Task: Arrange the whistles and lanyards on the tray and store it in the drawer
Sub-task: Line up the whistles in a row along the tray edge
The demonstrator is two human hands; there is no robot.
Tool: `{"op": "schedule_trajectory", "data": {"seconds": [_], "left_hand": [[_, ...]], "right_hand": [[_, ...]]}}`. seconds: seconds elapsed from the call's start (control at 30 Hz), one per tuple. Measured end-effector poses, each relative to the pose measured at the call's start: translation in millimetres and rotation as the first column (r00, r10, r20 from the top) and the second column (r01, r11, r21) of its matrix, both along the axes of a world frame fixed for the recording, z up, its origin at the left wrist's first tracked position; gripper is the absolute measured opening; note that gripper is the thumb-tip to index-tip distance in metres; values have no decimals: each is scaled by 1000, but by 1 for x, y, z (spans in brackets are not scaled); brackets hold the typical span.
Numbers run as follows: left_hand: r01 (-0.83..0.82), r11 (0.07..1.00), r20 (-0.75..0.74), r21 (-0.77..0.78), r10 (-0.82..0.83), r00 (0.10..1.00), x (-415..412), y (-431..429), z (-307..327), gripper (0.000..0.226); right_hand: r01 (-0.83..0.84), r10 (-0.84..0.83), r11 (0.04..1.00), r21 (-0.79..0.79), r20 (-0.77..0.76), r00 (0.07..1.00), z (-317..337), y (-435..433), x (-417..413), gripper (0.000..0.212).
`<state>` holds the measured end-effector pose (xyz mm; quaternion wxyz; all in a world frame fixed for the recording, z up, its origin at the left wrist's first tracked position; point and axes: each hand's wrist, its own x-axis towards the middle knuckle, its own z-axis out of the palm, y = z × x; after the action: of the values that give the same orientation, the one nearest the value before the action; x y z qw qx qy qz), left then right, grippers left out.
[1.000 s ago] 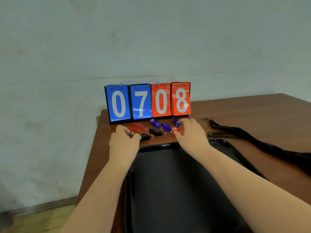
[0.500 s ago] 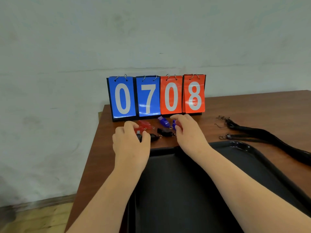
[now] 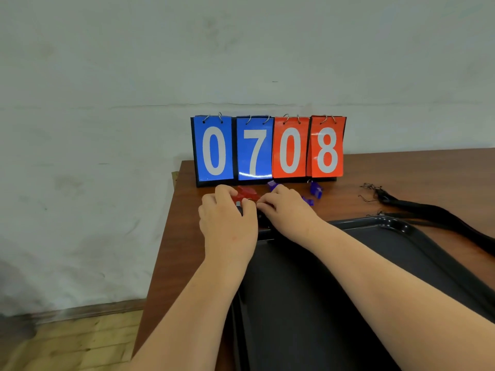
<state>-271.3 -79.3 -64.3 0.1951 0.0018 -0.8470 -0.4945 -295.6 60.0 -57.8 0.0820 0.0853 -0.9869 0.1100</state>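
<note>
Pinching a dark whistle, the left hand sat beside a red whistle. The right hand's fingers curled, hold unclear.

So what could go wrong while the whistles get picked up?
1. The left grip and right grip work right in front of the scoreboard; a bump might tip it.
2. One blue whistle lies apart to the right and could get forgotten.
3. The lanyards lie bundled beside the tray; their loose ends might tangle.
</note>
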Motion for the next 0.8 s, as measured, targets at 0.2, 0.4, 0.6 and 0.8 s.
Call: {"op": "schedule_trajectory", "data": {"seconds": [0.2, 0.4, 0.6, 0.8], "left_hand": [[3, 1000, -40, 19, -2, 999, 0, 2, 3, 22], [148, 877, -26, 458, -153, 988, 11, 9, 20, 20], [41, 256, 126, 966, -603, 788, 22, 12, 41, 42], [-139, 63, 148, 988, -633, 760, 16, 7, 39, 34]], "right_hand": [[117, -105, 983, -143, 90, 990, -4, 1, -6, 22], [52, -212, 806, -589, -207, 955, 8, 6, 11, 18], [-126, 24, 639, -759, -144, 989, 47, -23, 36, 32], [-191, 77, 839, -510, -237, 968, 38, -27, 37, 36]]}}
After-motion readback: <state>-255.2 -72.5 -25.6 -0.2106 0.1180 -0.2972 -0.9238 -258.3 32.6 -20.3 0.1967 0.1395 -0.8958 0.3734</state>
